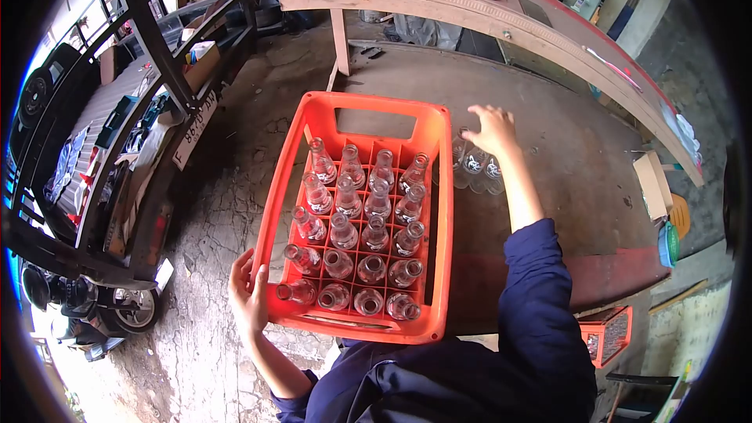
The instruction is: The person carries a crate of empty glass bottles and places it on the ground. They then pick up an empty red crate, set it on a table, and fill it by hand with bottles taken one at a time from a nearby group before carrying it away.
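An orange plastic crate (444, 211) stands in front of me, divided into compartments that hold several clear glass bottles (342, 231) with white lettering, necks up. Beside the crate's near left corner is my left hand (249, 294), its thumb and fingers apart, right at the rim. My right hand (493, 133) reaches beyond the crate's right side with its fingers spread and nothing in them. Just under and beside that hand, a small group of clear glass bottles (475, 163) stands on the brown surface; my hand and wrist partly cover them.
The brown surface (572, 188) spreads right of the crate, below a raised wooden-edged table (486, 12). A second orange crate (607, 337) sits at the lower right, near a cardboard box (652, 186). Left are a metal-framed truck bed (149, 39) and a motorbike (94, 305) on cracked concrete.
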Demonstrator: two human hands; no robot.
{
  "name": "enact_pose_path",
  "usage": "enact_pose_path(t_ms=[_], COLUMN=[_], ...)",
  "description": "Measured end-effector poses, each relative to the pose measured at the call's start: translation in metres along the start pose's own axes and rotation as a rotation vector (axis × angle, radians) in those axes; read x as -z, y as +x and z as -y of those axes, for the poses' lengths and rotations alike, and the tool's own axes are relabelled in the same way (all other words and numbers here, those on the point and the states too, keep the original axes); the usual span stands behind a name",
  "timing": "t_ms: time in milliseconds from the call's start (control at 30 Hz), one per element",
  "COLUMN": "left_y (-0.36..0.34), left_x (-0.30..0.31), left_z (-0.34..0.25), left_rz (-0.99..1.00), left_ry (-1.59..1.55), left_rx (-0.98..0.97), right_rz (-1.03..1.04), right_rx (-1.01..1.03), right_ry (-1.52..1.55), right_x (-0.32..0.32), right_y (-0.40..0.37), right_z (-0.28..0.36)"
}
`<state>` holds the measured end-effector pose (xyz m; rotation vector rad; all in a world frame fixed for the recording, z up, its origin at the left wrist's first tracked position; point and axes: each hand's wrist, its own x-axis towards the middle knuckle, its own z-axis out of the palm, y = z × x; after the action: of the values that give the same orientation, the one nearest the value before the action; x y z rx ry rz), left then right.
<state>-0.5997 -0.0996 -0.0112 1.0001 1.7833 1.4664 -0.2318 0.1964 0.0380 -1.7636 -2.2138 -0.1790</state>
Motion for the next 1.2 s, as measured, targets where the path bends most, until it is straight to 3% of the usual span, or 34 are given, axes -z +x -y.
enact_pose_path(t_ms=[233, 333, 367, 567, 633, 700, 767, 933, 967, 1033, 1100, 1200], left_y=[0.000, -0.001, -0.001, -0.001, -0.001, 0.000, 0.000, -0.001, -0.002, -0.003, -0.003, -0.003], left_x=[0.001, 0.000, 0.000, 0.001, 0.000, 0.000, 0.001, 0.000, 0.000, 0.000, -0.001, -0.001], left_z=[0.000, 0.000, 0.001, -0.004, -0.006, -0.001, 0.000, -0.003, -0.004, -0.005, -0.006, -0.002], left_rz=[-0.004, -0.014, -0.011, 0.011, 0.014, 0.004, 0.001, 0.000, 0.002, -0.020, -0.023, -0.034], left_ry=[0.020, 0.033, 0.031, 0.022, 0.026, 0.017, 0.012, 0.011, 0.011, 0.020, 0.011, 0.003], left_rx=[0.017, -0.039, -0.030, 0.042, 0.010, -0.001, -0.005, -0.022, -0.021, -0.005, 0.010, -0.023], right_rz=[0.074, -0.027, -0.068, -0.507, -0.676, -0.866, -0.889, -0.815, -0.721, -0.521, -0.448, -0.405], right_rx=[0.024, 0.116, 0.149, -0.126, -0.081, 0.098, 0.114, 0.085, 0.099, 0.122, 0.213, 0.252], right_ry=[-0.006, 0.002, -0.012, 0.101, 0.222, 0.235, 0.257, 0.468, 0.604, 0.871, 0.989, 0.907], right_x=[-0.044, -0.049, -0.046, 0.004, 0.037, 0.072, 0.101, 0.133, 0.129, 0.114, 0.086, 0.051], right_y=[-0.010, -0.014, -0.017, -0.019, -0.009, 0.004, 0.016, 0.046, 0.053, 0.065, 0.076, 0.077], right_z=[-0.015, -0.017, -0.016, 0.003, 0.009, 0.017, 0.028, 0.058, 0.065, 0.085, 0.107, 0.150])
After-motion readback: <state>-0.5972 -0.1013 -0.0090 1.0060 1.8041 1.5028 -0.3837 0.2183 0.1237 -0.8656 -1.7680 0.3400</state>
